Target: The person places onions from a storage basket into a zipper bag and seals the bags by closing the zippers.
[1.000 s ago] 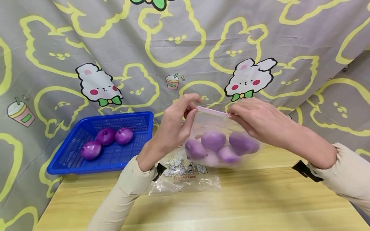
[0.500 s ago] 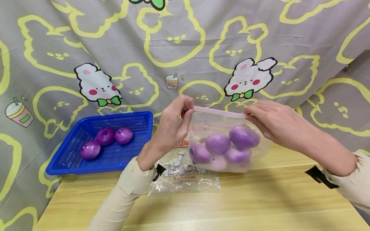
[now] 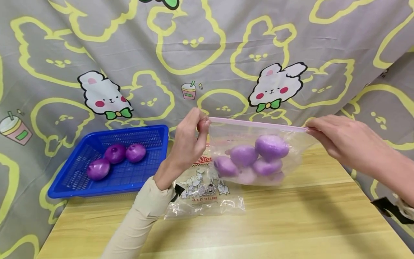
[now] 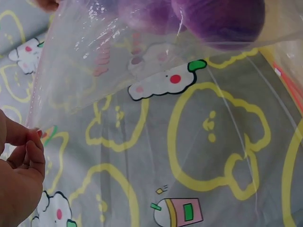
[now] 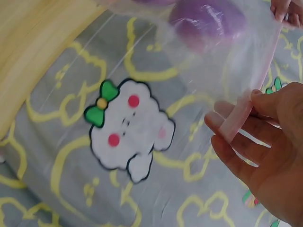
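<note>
A translucent zip bag (image 3: 226, 132) with a pink top strip hangs between my hands, several purple onions (image 3: 271, 146) inside it. My left hand (image 3: 185, 145) pinches the strip's left end between thumb and fingers. At the opposite end, my right hand (image 3: 350, 142) pinches the strip, and the strip's tip lies across its fingers in the right wrist view. The strip (image 3: 257, 123) runs taut and slopes slightly down to the right. Whether the strip is sealed along its whole length I cannot tell. In the left wrist view, the left hand (image 4: 21, 165) holds the bag's edge.
A blue plastic basket (image 3: 165, 151) holds three purple onions (image 3: 115, 154) on the left of the wooden table (image 3: 278, 226). Behind the hanging bag lies a clear printed plastic bag (image 3: 203, 207). A grey patterned curtain (image 3: 207, 64) hangs at the table's back.
My right hand has slid rightward along the strip to its far end, and the bag's top has stretched straight. The left hand keeps its pinch and has shifted slightly left.
</note>
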`<state>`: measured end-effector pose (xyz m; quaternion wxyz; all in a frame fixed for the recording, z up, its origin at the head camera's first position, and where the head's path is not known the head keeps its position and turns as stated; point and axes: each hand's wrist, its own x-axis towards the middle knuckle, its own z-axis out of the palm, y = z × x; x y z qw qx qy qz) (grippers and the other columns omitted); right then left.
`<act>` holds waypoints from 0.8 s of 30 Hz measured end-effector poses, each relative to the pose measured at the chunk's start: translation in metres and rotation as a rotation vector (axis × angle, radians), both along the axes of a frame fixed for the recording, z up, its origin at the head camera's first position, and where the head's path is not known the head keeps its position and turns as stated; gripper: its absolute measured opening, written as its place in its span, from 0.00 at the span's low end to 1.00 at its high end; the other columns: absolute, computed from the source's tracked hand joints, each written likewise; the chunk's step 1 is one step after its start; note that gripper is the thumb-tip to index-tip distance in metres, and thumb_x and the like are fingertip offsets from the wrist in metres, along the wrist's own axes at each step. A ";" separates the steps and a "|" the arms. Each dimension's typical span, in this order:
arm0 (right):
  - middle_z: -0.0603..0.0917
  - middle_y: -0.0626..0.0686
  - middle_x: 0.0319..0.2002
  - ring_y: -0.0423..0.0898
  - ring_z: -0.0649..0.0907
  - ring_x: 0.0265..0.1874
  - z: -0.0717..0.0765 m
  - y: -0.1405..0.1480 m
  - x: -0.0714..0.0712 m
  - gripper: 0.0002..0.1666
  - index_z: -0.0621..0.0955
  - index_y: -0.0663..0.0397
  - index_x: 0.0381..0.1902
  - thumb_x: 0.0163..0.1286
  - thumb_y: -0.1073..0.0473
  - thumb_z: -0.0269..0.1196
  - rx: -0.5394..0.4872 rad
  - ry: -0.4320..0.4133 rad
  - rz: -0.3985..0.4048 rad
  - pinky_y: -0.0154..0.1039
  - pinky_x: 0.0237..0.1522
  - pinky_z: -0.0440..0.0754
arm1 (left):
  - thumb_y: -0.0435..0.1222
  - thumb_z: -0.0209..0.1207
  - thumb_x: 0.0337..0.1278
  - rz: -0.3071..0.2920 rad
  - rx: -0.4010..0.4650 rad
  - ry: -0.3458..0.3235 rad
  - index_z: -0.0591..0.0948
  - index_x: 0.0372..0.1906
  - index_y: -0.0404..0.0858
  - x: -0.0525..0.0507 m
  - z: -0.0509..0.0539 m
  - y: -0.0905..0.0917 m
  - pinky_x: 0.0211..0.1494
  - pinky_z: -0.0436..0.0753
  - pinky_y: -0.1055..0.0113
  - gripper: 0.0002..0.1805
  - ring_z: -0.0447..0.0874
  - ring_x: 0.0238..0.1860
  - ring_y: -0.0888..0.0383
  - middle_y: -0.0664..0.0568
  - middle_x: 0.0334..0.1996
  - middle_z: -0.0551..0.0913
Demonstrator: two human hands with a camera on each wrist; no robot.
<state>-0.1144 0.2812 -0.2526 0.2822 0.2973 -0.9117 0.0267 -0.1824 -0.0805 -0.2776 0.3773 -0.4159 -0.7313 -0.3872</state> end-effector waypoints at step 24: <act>0.84 0.60 0.26 0.09 0.69 0.25 -0.031 0.058 -0.007 0.08 0.72 0.68 0.48 0.77 0.66 0.52 -0.381 -0.067 -0.224 0.16 0.29 0.68 | 0.23 0.58 0.62 -0.037 -0.272 -0.392 0.72 0.54 0.33 -0.004 -0.047 0.035 0.55 0.79 0.67 0.17 0.75 0.55 0.53 0.45 0.51 0.76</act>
